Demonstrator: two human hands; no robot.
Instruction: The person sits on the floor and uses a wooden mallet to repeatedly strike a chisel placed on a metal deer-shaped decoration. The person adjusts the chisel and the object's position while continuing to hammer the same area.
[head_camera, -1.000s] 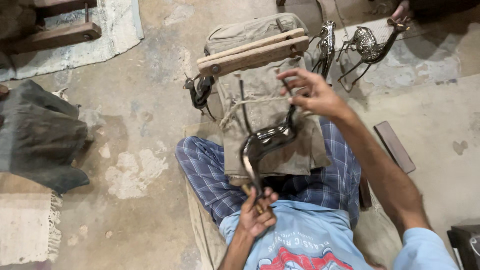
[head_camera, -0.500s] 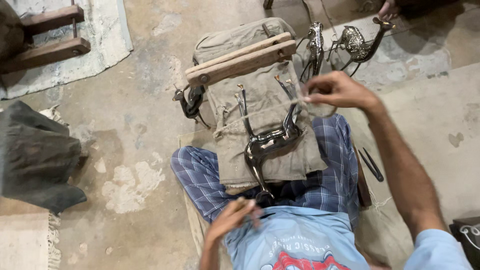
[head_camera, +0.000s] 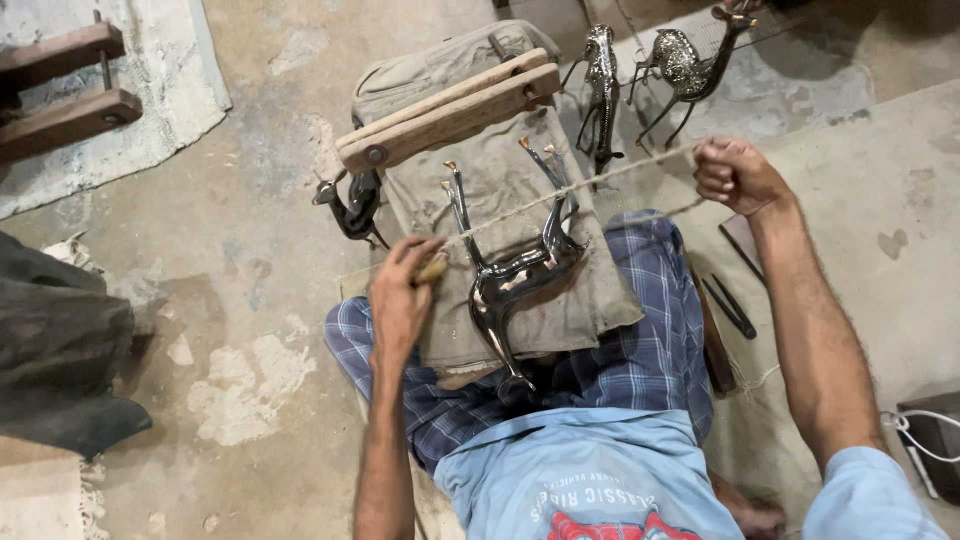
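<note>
I count four metal deer: one polished deer figure upside down on my lap cloth. Left hand and right hand, fingers clamped, stretch one cord across its legs.

Polished metal deer figure lay on its back on the khaki cloth over the lap, legs up, body shiny silver. Taut pale cord ran across between its legs, from one fist to the other.

head-worn view, looking steeply down, close
</note>
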